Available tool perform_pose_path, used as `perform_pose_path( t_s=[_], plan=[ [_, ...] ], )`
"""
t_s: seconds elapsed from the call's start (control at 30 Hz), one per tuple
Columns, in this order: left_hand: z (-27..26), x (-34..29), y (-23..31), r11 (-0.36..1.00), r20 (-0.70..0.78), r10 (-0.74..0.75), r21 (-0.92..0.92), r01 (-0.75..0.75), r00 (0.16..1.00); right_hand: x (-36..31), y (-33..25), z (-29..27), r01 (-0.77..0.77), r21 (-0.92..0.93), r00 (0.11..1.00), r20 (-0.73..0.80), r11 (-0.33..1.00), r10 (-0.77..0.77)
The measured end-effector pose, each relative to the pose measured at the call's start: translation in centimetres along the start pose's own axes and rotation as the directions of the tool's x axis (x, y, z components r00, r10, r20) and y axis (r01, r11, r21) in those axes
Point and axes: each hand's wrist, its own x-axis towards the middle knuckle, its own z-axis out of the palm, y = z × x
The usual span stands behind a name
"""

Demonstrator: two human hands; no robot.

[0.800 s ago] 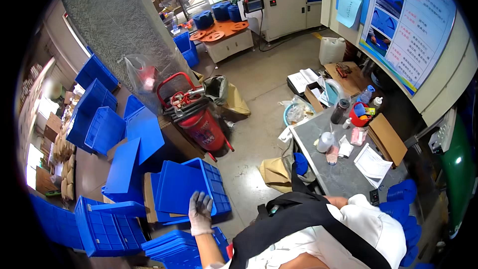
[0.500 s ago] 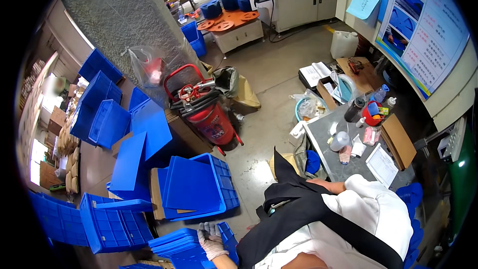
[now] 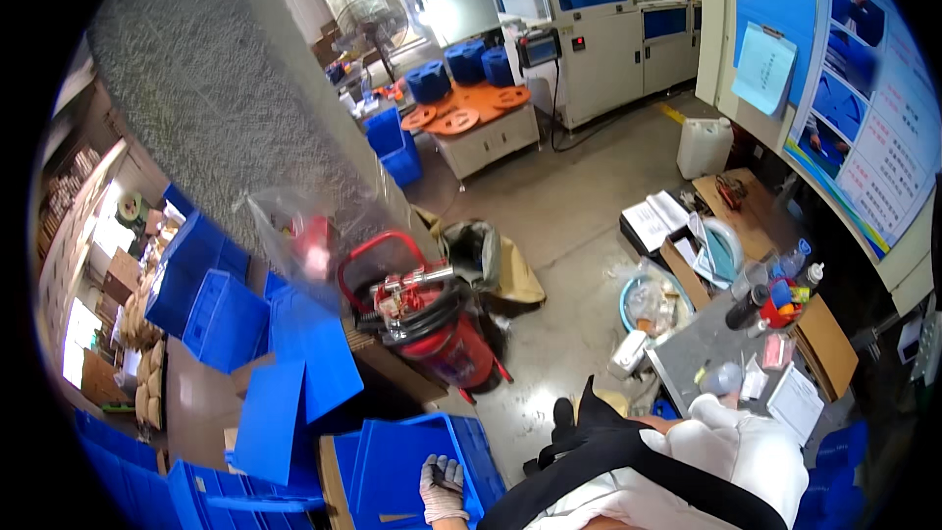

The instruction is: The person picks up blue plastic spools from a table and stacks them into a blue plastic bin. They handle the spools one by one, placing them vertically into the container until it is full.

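At the far left, blue crates [image 3: 118, 471] stand in a row, with another blue crate [image 3: 226, 319] farther back. Beside that one, a flat blue sheet [image 3: 270, 417] leans just in front of a second blue sheet [image 3: 319, 358].

Next comes a brown cardboard strip [image 3: 336, 486], upright along the left side of the near open tote [image 3: 486, 451]. The blue panel [image 3: 388, 466] lies in that tote, tilted, directly below the gloved left hand [image 3: 444, 489]. This hand's fingers are loosely bent, with nothing visible in their grasp; whether they touch the panel cannot be told. Handling the panel well would probably mean taking it by a free edge, fingertips clear of the tote wall, and lifting evenly so it does not catch on the cardboard.

Beyond the tote stands a red wheeled extinguisher [image 3: 451, 348]; its nearness argues for a narrow swing. To the right, the black strap [image 3: 677, 481] should stay clear of the tote. The right hand is hidden, so its state cannot be told; papers [image 3: 795, 402] and bottles lie on the grey surface [image 3: 687, 348].
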Motion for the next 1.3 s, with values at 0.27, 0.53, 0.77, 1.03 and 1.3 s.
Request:
perform_pose_path(
  t_s=[0.27, 0.53, 0.77, 1.03, 1.3],
  plan=[
    [25.1, 16.9, 5.6, 0.973, 0.223, -0.153, 0.204, 0.107, 0.963, 15.1, -2.8, -12.3, -0.111, 0.095, 0.978, -0.168, 0.989, 0.126],
    [37.7, 31.9, 6.3, 0.916, 0.274, -0.332, 0.322, 0.239, 0.903, 24.3, -4.9, -23.5, -0.194, 0.355, 0.867, -0.374, 0.915, 0.329],
    [53.9, 46.6, 4.9, 0.849, 0.529, -0.481, 0.479, 0.222, 0.699, 24.7, 0.4, -29.0, -0.370, 0.510, 0.642, -0.463, 0.776, 0.610],
    [73.9, 53.9, 4.9, 0.830, 0.733, -0.490, 0.558, -0.005, 0.472, 27.6, 3.0, -36.6, -0.350, 0.662, 0.468, -0.490, 0.663, 0.735],
    [103.5, 45.2, 18.1, 0.951, 0.745, 0.255, -0.309, 0.020, -0.616, 30.1, 10.9, -51.8, -0.391, 0.513, 0.483, -0.592, 0.764, 0.645]
  ],
)
